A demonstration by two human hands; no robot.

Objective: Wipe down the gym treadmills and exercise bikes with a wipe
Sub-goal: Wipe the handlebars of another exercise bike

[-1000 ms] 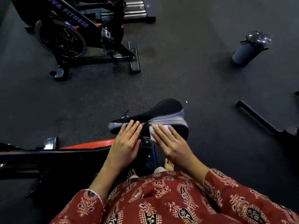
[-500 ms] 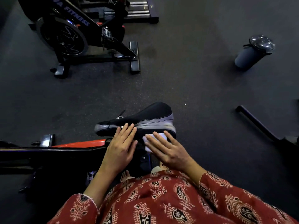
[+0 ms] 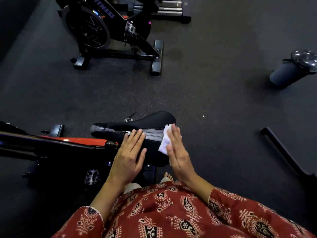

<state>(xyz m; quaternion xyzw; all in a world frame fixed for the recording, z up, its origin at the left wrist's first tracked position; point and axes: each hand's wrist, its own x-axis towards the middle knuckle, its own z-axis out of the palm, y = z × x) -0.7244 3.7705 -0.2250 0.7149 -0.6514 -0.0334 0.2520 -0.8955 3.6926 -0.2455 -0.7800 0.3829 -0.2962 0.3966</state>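
While our right hand (image 3: 178, 157), fingers together, presses a white paper wipe (image 3: 164, 142) to the black padded saddle (image 3: 147, 121), a dark cylindrical bottle (image 3: 284, 74) sits well right of it.

the scene is dim and low in contrast: the dark floor (image 3: 214, 74) is palest in the upper middle and sinks to near black at the left corners and under the near bike (image 3: 51, 148). the white wipe (image 3: 165, 141) is the brightest patch, the left hand (image 3: 127, 157) and right hand (image 3: 178, 152) are evenly lit without hard shadows, and small glints sit on the bottle lid (image 3: 304, 59) and the flywheel (image 3: 91, 31). the wide lens bows the edges, and fine detail looks soft and slightly smeared.
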